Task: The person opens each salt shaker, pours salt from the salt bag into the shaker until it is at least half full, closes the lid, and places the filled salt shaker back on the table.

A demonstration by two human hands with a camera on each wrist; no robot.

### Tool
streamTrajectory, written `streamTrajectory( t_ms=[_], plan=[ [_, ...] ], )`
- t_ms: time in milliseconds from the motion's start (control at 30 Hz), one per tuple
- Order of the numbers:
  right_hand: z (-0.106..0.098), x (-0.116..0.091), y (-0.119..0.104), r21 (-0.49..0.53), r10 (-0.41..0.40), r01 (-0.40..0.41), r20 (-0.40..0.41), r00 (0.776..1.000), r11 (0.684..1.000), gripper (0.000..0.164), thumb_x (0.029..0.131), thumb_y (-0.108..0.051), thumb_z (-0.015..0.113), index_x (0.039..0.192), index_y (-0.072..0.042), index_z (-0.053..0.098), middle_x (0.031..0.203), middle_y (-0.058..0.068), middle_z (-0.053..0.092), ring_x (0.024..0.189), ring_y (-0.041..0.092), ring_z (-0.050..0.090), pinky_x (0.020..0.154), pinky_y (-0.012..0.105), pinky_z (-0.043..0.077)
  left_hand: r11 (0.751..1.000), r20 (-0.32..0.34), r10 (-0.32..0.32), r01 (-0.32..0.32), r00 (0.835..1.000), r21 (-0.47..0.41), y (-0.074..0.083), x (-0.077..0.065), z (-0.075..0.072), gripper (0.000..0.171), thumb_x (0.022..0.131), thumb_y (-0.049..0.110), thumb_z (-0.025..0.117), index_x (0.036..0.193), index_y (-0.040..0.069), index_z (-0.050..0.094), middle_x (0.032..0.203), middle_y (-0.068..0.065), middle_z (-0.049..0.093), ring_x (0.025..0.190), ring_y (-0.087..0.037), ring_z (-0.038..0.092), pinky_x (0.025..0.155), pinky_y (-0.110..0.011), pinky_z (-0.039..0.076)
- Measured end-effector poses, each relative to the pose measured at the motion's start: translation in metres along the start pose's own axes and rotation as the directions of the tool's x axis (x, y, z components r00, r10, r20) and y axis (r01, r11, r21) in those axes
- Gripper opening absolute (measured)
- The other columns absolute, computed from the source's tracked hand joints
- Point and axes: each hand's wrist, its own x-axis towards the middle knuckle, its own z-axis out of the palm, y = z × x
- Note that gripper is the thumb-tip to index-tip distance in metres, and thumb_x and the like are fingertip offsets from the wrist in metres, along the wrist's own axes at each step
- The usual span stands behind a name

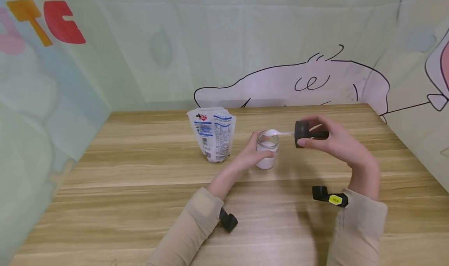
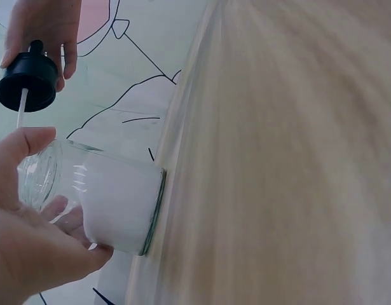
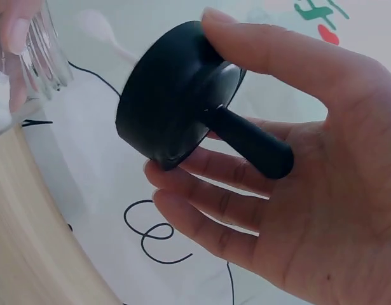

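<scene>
A small clear glass jar [image 1: 267,151] partly filled with white powder stands on the wooden table [image 1: 140,188]. My left hand [image 1: 254,151] grips the jar [image 2: 100,197] around its side. My right hand [image 1: 329,139] holds a black lid [image 1: 301,133] with a stubby handle, thumb and fingers around its rim [image 3: 176,101]. A white spoon [image 1: 277,133] fixed under the lid points left, its bowl over the jar's open mouth. The lid [image 2: 27,79] hangs above and beside the jar.
A white and blue plastic pouch [image 1: 212,135] stands upright left of the jar. Cartoon-printed sheets wall the table at the back and both sides. Black wrist camera mounts [image 1: 329,198] sit on both sleeves.
</scene>
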Motion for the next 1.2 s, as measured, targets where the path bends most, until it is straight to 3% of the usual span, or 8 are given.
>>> streamTrajectory(
  t_ms=[200,567,833,1200],
  plan=[
    [-0.001,-0.003,-0.007,-0.042,-0.005,0.005,-0.005,1.0,0.999,0.054,0.088,-0.041,0.067,0.135,-0.022,0.049,0.124,0.013,0.056,0.102,0.026,0.056,0.08,0.033,0.044,1.0,0.019,0.003,-0.002,1.0,-0.028,0.0,-0.002,-0.001,0.078,0.083,0.025,0.071,0.147,0.027,0.026,0.154,-0.007,0.033,0.144,-0.028,0.028,0.118,-0.052,0.018],
    [0.006,0.002,-0.011,-0.092,-0.038,0.037,-0.013,0.999,0.995,0.062,0.084,-0.042,0.072,0.136,-0.017,0.05,0.122,0.011,0.057,0.096,0.027,0.061,0.076,0.031,0.049,0.999,0.067,-0.007,0.009,0.998,-0.03,-0.005,-0.001,-0.007,0.078,0.084,0.032,0.071,0.147,0.032,0.024,0.153,-0.004,0.034,0.144,-0.025,0.026,0.117,-0.052,0.019],
    [0.013,0.007,-0.017,-0.116,-0.038,0.034,-0.03,0.999,0.993,0.067,0.081,-0.045,0.074,0.135,-0.014,0.049,0.12,0.01,0.056,0.093,0.028,0.061,0.074,0.032,0.049,1.0,0.075,0.009,-0.006,0.997,-0.031,-0.005,0.0,-0.007,0.08,0.084,0.03,0.071,0.148,0.03,0.023,0.152,-0.004,0.036,0.144,-0.024,0.027,0.117,-0.051,0.02],
    [0.021,0.014,-0.024,-0.15,-0.1,0.087,-0.084,0.991,0.985,0.055,0.08,-0.041,0.076,0.123,-0.01,0.059,0.11,0.009,0.064,0.09,0.022,0.058,0.074,0.03,0.048,0.999,0.07,0.037,-0.034,0.997,-0.03,-0.005,0.0,-0.007,0.076,0.084,0.029,0.071,0.145,0.029,0.026,0.147,-0.003,0.041,0.14,-0.023,0.032,0.117,-0.048,0.022]
  ],
)
